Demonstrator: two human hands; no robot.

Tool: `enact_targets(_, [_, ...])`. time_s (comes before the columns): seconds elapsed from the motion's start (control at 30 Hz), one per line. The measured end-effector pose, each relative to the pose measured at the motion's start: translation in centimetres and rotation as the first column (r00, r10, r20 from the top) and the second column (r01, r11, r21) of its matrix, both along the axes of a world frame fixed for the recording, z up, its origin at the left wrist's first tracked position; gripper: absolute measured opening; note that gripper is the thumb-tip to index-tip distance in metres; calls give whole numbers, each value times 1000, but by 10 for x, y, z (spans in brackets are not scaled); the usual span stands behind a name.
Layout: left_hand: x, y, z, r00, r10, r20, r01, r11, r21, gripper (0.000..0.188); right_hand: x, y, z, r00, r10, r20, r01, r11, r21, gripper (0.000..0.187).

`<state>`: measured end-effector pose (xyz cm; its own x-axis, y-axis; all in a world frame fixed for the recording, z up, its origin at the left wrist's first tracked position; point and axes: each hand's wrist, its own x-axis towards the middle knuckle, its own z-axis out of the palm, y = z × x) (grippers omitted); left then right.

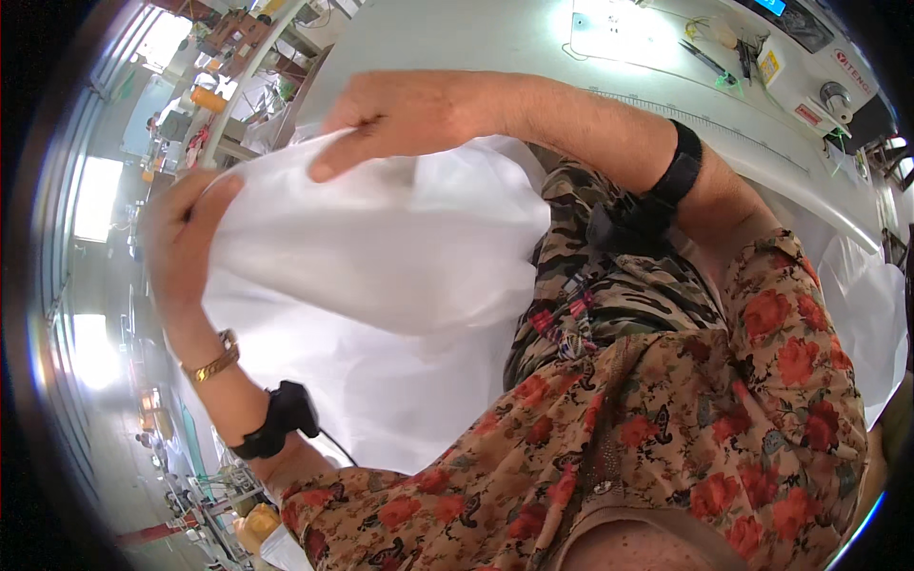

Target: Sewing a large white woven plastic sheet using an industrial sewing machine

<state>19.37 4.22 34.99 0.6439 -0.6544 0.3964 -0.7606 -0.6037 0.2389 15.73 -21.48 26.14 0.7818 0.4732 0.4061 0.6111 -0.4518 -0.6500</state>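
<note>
A large sheet of white fabric is held up to the left of my body, its upper edge stretched between both hands. My left hand is closed on the left end of that edge, thumb on the near side, the fingers slightly blurred. Farther right, my right hand pinches the top edge, its thumb over the near face and the fingertips partly hidden behind. The cloth hangs in soft folds and spreads down over my lap, beside the camouflage-patterned cloth on my legs.
A pale sewing table lies ahead, with a ruler scale near its front edge. A sewing machine stands at the right, thread snips beside it. More white cloth hangs at far right. Cluttered shelving is at left.
</note>
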Motion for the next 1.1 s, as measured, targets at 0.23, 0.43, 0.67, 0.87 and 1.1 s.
enact_targets(0.23, [21, 112, 29, 909, 408, 89, -414, 909, 58, 18, 0, -34, -48, 925, 0, -380, -53, 990, -129, 45])
enact_targets(0.43, [59, 226, 45, 877, 463, 130, -443, 882, -161, 24, -5, -51, -94, 859, -5, -512, -117, 972, -204, 32])
enact_targets(0.67, [86, 290, 109, 412, 728, 548, -814, 564, -137, 48, -43, -49, -141, 916, 26, -399, -123, 968, -219, 31])
enact_targets(0.87, [180, 298, 72, 256, 649, 717, -841, 515, -166, 52, -104, -89, -65, 885, 265, -382, -280, 960, 18, 29])
enact_targets(1.1, [294, 165, -37, 436, 700, 565, -867, 496, 54, 40, -151, -162, -19, 695, -375, -614, 354, 921, -162, 26])
